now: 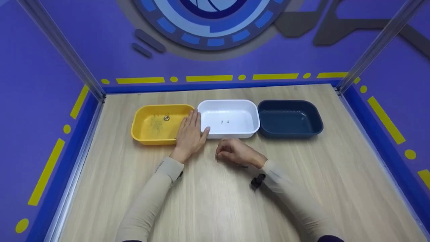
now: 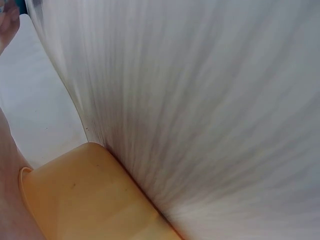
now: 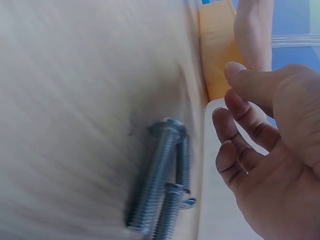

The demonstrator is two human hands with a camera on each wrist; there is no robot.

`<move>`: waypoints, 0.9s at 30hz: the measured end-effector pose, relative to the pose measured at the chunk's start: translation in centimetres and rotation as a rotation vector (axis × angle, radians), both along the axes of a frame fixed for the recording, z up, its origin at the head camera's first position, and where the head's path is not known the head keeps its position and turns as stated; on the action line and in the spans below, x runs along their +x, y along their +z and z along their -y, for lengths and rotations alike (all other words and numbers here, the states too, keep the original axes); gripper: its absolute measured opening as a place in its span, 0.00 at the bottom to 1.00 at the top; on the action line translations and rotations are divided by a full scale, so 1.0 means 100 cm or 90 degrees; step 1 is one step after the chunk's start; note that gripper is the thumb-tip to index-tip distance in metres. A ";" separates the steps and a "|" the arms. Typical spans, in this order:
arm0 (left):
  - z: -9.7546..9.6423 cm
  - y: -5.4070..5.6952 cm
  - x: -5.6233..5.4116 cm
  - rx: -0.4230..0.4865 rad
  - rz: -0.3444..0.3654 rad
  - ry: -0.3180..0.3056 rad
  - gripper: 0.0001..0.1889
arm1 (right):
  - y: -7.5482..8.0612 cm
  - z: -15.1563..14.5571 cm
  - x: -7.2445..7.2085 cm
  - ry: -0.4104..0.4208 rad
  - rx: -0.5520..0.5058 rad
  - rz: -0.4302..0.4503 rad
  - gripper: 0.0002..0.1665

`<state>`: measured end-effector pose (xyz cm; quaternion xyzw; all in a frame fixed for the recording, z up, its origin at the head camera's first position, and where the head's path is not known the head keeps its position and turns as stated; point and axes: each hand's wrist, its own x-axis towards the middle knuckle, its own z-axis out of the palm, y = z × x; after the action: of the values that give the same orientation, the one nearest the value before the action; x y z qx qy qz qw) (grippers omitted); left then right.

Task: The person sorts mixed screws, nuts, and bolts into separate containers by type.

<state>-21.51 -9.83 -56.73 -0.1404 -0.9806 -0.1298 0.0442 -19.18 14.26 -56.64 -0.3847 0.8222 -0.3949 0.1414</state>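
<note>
My left hand (image 1: 189, 136) lies with straight fingers over the right end of the yellow bin (image 1: 134, 129), beside the white bin (image 1: 235, 135). In front of the white bin, my right hand (image 1: 239, 152) hovers near the tabletop with loosely curled fingers. The right wrist view shows nothing held between its thumb (image 3: 252, 85) and fingers. Several metal bolts (image 3: 157, 175) lie on the table under that wrist; in the head view the hand mostly hides them. A nut (image 1: 166, 118) sits inside the yellow bin. Two tiny dark pieces (image 1: 225, 122) lie in the white bin.
A dark blue bin (image 1: 290, 135) stands against the white bin's right side, so the three bins form a row on the wooden table (image 1: 215, 208). Blue-purple panels (image 1: 100, 43) with metal corner posts enclose the back and sides.
</note>
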 end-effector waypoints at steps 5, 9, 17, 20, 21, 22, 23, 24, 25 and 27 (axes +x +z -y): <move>0.000 -0.001 0.000 -0.004 -0.003 0.000 0.43 | 0.007 0.001 0.000 -0.002 -0.014 -0.015 0.05; 0.000 -0.002 -0.001 -0.004 -0.006 0.001 0.43 | 0.011 0.003 0.000 -0.001 -0.017 -0.015 0.05; 0.000 -0.001 0.000 -0.008 0.016 0.005 0.43 | 0.020 0.006 -0.004 -0.005 -0.023 -0.013 0.06; 0.000 -0.001 -0.001 -0.011 0.028 0.005 0.43 | 0.025 0.007 -0.007 -0.005 -0.023 -0.032 0.06; 0.000 -0.001 -0.001 -0.013 0.030 0.005 0.43 | 0.026 0.008 -0.008 -0.004 -0.026 -0.040 0.06; 0.000 0.000 -0.001 -0.015 0.032 0.005 0.44 | 0.027 0.008 -0.009 -0.003 -0.030 -0.050 0.06; 0.000 0.000 -0.001 -0.015 0.031 0.005 0.44 | 0.029 0.008 -0.009 -0.002 -0.034 -0.059 0.05; 0.000 0.000 -0.001 -0.014 0.032 0.005 0.44 | 0.030 0.008 -0.010 -0.001 -0.042 -0.063 0.05; 0.000 0.000 -0.001 -0.015 0.030 0.004 0.44 | 0.031 0.008 -0.011 0.001 -0.051 -0.068 0.04; 0.000 0.000 -0.001 -0.016 0.026 0.004 0.44 | 0.033 0.007 -0.014 0.003 -0.066 -0.077 0.03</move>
<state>-21.58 -9.82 -56.71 -0.1349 -0.9833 -0.1204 0.0227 -20.56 13.53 -53.31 -0.4168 0.8067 -0.4126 0.0724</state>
